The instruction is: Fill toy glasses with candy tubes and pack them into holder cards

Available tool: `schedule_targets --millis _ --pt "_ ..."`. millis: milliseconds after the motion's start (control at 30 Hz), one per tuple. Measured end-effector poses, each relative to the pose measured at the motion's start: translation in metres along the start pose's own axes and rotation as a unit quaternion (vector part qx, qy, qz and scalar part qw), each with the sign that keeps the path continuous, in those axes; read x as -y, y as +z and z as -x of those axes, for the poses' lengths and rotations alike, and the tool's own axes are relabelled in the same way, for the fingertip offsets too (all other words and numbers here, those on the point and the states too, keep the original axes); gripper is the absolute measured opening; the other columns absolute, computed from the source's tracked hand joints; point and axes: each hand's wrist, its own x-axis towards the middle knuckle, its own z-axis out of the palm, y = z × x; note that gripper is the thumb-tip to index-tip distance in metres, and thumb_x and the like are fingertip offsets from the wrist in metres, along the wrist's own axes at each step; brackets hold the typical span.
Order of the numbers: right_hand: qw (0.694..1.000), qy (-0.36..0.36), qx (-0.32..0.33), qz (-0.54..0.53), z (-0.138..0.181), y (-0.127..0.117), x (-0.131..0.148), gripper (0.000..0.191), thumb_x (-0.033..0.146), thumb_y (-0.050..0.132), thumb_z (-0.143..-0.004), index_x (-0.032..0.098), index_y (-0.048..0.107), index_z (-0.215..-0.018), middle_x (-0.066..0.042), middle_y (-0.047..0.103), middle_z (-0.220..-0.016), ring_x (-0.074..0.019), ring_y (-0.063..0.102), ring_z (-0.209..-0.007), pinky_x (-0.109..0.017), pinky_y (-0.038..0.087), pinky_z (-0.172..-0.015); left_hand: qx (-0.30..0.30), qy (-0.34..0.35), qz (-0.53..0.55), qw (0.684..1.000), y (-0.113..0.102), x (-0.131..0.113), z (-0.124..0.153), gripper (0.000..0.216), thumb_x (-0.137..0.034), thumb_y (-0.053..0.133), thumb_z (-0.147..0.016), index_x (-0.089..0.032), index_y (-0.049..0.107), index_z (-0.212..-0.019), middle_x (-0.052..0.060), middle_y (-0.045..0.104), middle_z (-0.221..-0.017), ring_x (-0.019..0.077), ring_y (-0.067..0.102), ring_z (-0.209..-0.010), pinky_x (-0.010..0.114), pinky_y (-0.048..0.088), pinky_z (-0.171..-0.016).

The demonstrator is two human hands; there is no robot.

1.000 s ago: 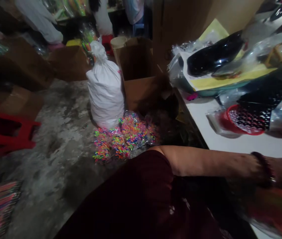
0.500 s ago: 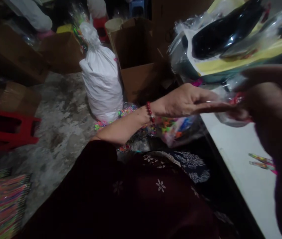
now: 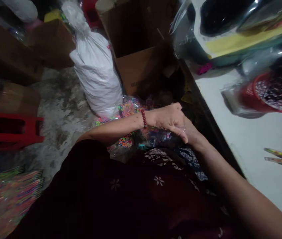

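My left hand (image 3: 169, 120), with a red bead bracelet at the wrist, lies over a clear plastic bag of small colourful pieces (image 3: 153, 137) on my lap. Its fingers curl down onto the bag. My right hand (image 3: 191, 132) comes in from the right and sits under the left hand's fingers, against the same bag. The right hand's fingers are hidden by the left hand. More clear bags of neon-coloured pieces (image 3: 126, 111) lie on the floor just beyond my knees.
A white table (image 3: 252, 139) runs along the right, with a red basket in plastic (image 3: 267, 94), pink-tipped items (image 3: 281, 157) and bagged goods. A tied white sack (image 3: 95, 69), open cardboard boxes (image 3: 141, 43) and a red stool (image 3: 9, 127) stand on the concrete floor.
Both hands dropped from table height to my lap with the bag of colourful pieces. The view tilted down and shifted, and the red basket shows on the table again.
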Motion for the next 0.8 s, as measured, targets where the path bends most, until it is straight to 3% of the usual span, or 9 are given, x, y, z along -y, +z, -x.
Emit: schedule_targets --millis 100,200,300,367,400,467,600,700,800 --pt "0.999 0.019 0.010 -0.027 -0.004 0.023 -0.023 0.027 0.034 0.071 -0.076 0.013 0.070 -0.093 -0.015 0.074 -0.095 -0.0284 0.070 -0.088 -0.033 0.056 -0.071 0.020 0.055 0.017 0.998 0.027 0.017 0.005 0.051 -0.058 0.055 -0.097 -0.018 0.058 -0.064 0.003 0.065 -0.076 0.0179 0.057 -0.082 0.040 0.036 -0.102" --pt "0.994 0.072 -0.013 -0.081 -0.002 0.048 -0.053 0.024 0.039 0.068 -0.074 0.016 0.066 -0.078 -0.009 0.072 -0.082 -0.0252 0.067 -0.079 -0.032 0.055 -0.067 -0.051 -0.027 0.042 0.997 0.055 0.029 0.019 0.045 -0.062 0.063 -0.090 -0.017 0.064 -0.092 0.010 0.066 -0.104 0.0224 0.056 -0.103 0.038 0.040 -0.101" --pt "0.989 0.121 -0.001 -0.087 0.006 0.070 -0.083 0.024 0.039 0.061 -0.076 0.017 0.068 -0.083 -0.006 0.071 -0.079 -0.0235 0.065 -0.076 -0.033 0.055 -0.071 -0.052 -0.118 0.035 0.991 0.084 0.033 0.040 0.096 -0.066 0.080 -0.070 -0.013 0.043 -0.142 0.021 0.048 -0.143 0.0338 0.044 -0.130 0.047 0.037 -0.110" --pt "0.991 0.119 0.005 -0.067 0.011 0.081 -0.096 0.023 0.036 0.056 -0.078 0.017 0.069 -0.084 -0.007 0.072 -0.082 -0.0236 0.065 -0.078 -0.034 0.054 -0.075 0.005 -0.173 0.008 0.985 0.107 0.035 0.049 0.121 -0.062 0.086 -0.063 -0.011 0.025 -0.154 0.025 0.043 -0.148 0.0407 0.041 -0.135 0.054 0.034 -0.112" --pt "0.992 0.115 0.007 -0.058 0.012 0.085 -0.100 0.022 0.034 0.055 -0.079 0.017 0.068 -0.082 -0.007 0.072 -0.081 -0.0236 0.065 -0.078 -0.034 0.054 -0.075 0.017 -0.201 -0.004 0.980 0.119 0.036 0.051 0.121 -0.056 0.087 -0.065 -0.010 0.021 -0.156 0.025 0.043 -0.148 0.0415 0.041 -0.135 0.054 0.034 -0.112" --pt "0.993 0.105 0.015 -0.048 0.014 0.090 -0.103 0.018 0.030 0.054 -0.078 0.018 0.067 -0.075 -0.007 0.070 -0.079 -0.0228 0.064 -0.077 -0.033 0.053 -0.075 0.010 -0.241 -0.013 0.970 0.144 0.039 0.050 0.101 -0.042 0.079 -0.078 -0.009 0.023 -0.155 0.024 0.050 -0.144 0.0380 0.047 -0.133 0.051 0.037 -0.111" --pt "0.996 0.073 0.044 -0.009 0.011 0.085 -0.106 0.013 0.023 0.058 -0.079 0.018 0.067 -0.071 -0.006 0.069 -0.084 -0.0201 0.063 -0.081 -0.029 0.052 -0.079 0.027 -0.252 0.005 0.967 0.180 0.055 0.030 0.045 -0.017 0.056 -0.089 -0.010 0.054 -0.134 0.019 0.068 -0.117 0.0303 0.062 -0.114 0.042 0.046 -0.104" --pt "0.994 0.074 0.055 0.056 0.012 0.073 -0.108 0.012 0.019 0.059 -0.081 0.016 0.070 -0.078 -0.008 0.068 -0.088 -0.0188 0.062 -0.080 -0.028 0.052 -0.078 0.048 -0.235 0.009 0.971 0.194 0.071 0.010 0.029 -0.012 0.053 -0.089 -0.012 0.065 -0.115 0.016 0.070 -0.108 0.0273 0.065 -0.105 0.036 0.049 -0.096" --pt "0.991 0.072 0.049 0.099 0.029 0.052 -0.101 0.020 0.015 0.058 -0.086 0.013 0.072 -0.099 -0.013 0.068 -0.103 -0.0203 0.064 -0.087 -0.030 0.053 -0.083 0.066 -0.219 0.012 0.973 0.204 0.084 -0.010 0.024 -0.012 0.053 -0.090 -0.014 0.067 -0.110 0.013 0.071 -0.101 0.0247 0.066 -0.100 0.032 0.051 -0.089"
